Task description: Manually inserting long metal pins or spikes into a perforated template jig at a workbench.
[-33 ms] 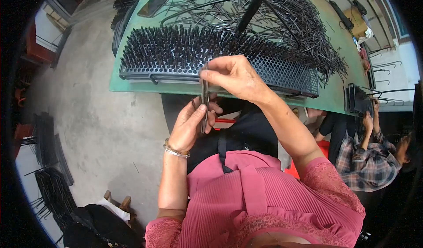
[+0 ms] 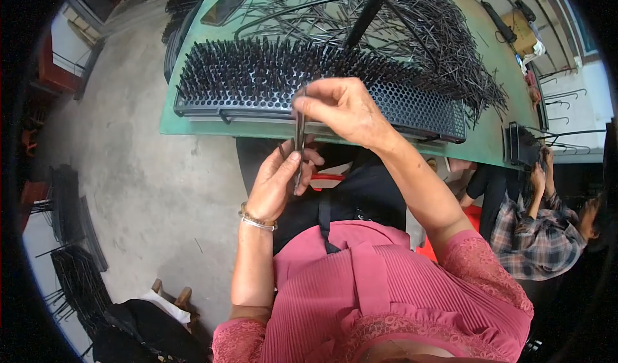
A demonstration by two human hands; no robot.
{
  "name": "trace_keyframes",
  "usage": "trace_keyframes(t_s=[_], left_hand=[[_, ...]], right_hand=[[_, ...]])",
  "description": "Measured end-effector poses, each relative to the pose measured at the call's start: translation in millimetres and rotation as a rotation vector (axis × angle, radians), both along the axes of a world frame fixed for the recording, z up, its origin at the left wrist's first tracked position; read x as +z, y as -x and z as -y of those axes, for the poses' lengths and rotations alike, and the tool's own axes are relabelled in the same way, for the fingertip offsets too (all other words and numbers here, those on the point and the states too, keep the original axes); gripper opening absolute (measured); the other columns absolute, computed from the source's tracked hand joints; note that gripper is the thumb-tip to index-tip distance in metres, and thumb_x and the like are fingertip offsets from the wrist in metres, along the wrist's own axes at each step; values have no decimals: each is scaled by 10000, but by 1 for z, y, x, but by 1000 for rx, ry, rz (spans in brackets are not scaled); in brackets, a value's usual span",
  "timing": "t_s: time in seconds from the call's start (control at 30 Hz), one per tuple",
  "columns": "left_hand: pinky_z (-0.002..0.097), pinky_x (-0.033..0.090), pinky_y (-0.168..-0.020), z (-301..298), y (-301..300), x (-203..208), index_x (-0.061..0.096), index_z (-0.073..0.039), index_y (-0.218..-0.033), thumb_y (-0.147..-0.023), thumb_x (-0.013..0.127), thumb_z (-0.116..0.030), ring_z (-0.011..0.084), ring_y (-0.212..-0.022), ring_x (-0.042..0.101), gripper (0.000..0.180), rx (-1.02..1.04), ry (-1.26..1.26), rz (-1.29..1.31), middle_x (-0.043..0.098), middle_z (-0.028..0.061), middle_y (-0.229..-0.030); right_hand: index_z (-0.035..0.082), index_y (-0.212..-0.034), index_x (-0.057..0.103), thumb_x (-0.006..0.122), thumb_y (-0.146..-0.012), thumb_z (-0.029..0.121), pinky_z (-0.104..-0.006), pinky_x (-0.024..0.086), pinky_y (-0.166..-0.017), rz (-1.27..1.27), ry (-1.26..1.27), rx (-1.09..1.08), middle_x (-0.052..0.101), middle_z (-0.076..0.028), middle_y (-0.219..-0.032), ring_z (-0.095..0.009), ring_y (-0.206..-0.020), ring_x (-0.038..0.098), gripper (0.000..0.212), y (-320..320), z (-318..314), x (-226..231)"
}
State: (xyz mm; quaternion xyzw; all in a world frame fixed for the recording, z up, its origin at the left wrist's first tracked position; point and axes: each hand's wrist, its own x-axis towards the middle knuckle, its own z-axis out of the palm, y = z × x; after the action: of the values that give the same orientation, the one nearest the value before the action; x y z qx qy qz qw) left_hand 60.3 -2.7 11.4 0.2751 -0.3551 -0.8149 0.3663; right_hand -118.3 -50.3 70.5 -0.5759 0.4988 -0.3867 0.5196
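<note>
My left hand [image 2: 278,179], with a bracelet and a bangle at the wrist, is closed around a few thin dark rods [image 2: 299,137] that stand upright out of its fingers. My right hand [image 2: 344,112] pinches at their upper end with thumb and forefinger; how many rods it grips is too blurred to tell. Just beyond both hands lies a long perforated rack [image 2: 399,108] near the edge of the green table [image 2: 222,128]. Many short dark rods [image 2: 232,66] stand in its holes on the left and along the back, while bare holes show at the front right.
Behind the rack spreads a large heap of loose dark rods [image 2: 438,28], with a black bar [image 2: 368,15] rising in front. A phone [image 2: 226,6] lies at the far left. To the right a person in a plaid shirt [image 2: 537,240] handles a smaller dark rack [image 2: 524,147].
My right hand has shifted very slightly away from me at the top of the rods. My left hand stays nearly in place.
</note>
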Motion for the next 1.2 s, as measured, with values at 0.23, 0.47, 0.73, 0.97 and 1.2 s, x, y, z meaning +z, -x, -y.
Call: trace_keyframes(t_s=[0.23,0.47,0.73,0.97,1.2], left_hand=[[181,367,-479,3,0,-12,412,40,-1294,-967,458,-210,68,-618,477,414,37,-49,48,601,81,-933],[172,367,-492,0,7,-13,430,54,-1265,-974,437,-198,56,-603,466,385,22,-73,55,603,88,-906],[170,360,-481,-1,8,-16,452,50,-1244,-966,447,-204,55,-596,462,376,22,-87,42,602,89,-901],[166,349,-471,-3,9,-17,458,46,-1236,-963,451,-199,52,-602,463,368,20,-104,46,603,87,-898],[163,349,-472,-4,9,-17,461,45,-1237,-960,457,-202,47,-609,464,370,22,-122,45,609,82,-897]], right_hand=[[-56,-991,646,626,-875,83,-206,502,-706,-13,336,-356,684,-67,-865,-81,-786,625,182,8,19,-6],[-45,-979,652,646,-860,98,-200,489,-659,-133,412,-393,685,-51,-832,-63,-737,611,186,8,18,-16],[-29,-969,656,652,-841,79,-218,482,-605,-248,583,-374,676,-58,-797,-71,-681,603,167,7,20,-20],[-38,-979,647,644,-842,65,-225,490,-626,-306,733,-324,678,-76,-807,-82,-693,612,171,9,21,-22],[-41,-992,644,649,-839,67,-227,492,-631,-253,634,-399,682,-79,-817,-87,-696,614,188,3,17,-22]])
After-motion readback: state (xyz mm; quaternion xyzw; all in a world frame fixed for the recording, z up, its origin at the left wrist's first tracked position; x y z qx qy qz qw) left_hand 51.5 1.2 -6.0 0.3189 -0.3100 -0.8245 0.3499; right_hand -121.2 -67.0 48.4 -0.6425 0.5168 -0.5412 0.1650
